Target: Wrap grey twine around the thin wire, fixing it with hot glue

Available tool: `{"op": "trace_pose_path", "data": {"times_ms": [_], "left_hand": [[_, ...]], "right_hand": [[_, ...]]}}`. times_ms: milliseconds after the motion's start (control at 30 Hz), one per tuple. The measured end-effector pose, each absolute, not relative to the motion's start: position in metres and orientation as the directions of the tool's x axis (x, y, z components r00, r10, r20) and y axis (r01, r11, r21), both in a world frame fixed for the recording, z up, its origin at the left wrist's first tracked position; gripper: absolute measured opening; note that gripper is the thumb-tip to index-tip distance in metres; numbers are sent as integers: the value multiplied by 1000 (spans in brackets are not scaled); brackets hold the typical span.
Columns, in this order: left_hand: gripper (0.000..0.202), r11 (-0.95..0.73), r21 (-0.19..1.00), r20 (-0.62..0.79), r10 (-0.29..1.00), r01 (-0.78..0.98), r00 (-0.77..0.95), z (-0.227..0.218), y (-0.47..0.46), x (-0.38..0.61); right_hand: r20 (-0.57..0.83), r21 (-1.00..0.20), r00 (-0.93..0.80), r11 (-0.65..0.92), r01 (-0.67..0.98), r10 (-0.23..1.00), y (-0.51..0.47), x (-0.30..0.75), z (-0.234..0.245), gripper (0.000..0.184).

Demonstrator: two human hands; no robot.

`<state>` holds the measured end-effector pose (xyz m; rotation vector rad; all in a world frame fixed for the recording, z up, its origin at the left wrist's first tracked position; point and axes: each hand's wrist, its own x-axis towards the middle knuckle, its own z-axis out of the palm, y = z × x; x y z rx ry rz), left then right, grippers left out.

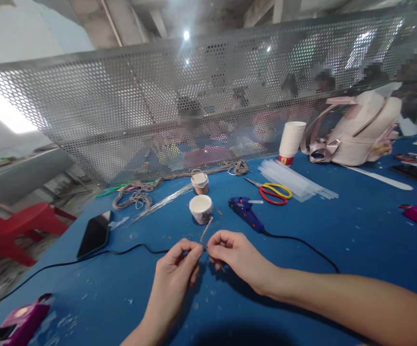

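My left hand (181, 264) and my right hand (230, 250) come close together above the blue table, fingertips pinched. Between them is a thin greyish cord (204, 231), which runs up to the rim of a small white cup (201, 207). Both hands pinch this cord, my left nearer the cup's line; a short end shows below my right fingers. Behind the cup stands a second small cup (200, 182) with a brown wrapped side and a cord loop on top. A blue glue gun (246, 214) lies to the right of the white cup.
Scissors (275, 192), clear glue sticks (295, 180), stacked paper cups (291, 139) and a pale backpack (360, 127) are at the right. Grey cord (136, 194) and a phone (94, 234) lie left. A black cable (121, 251) crosses the table (121, 298). A perforated metal screen (121, 110) stands behind.
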<state>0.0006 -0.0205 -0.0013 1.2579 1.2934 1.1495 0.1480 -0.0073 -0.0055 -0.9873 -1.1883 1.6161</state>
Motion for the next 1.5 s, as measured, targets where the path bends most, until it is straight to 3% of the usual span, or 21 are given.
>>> {"op": "trace_pose_path", "data": {"times_ms": [533, 1000, 1500], "left_hand": [[22, -13, 992, 20, 998, 128, -52, 0, -22, -1], [25, 7, 998, -6, 1000, -58, 16, -8, -20, -1], [24, -12, 999, 10, 999, 48, 46, -9, -20, -6]], "right_hand": [[-110, -963, -310, -179, -203, 944, -9, 147, -2, 12], [-100, -962, -312, -172, -214, 945, -9, 148, -3, 11], [-128, -943, -345, -222, -248, 930, -11, 146, -1, 13]]}}
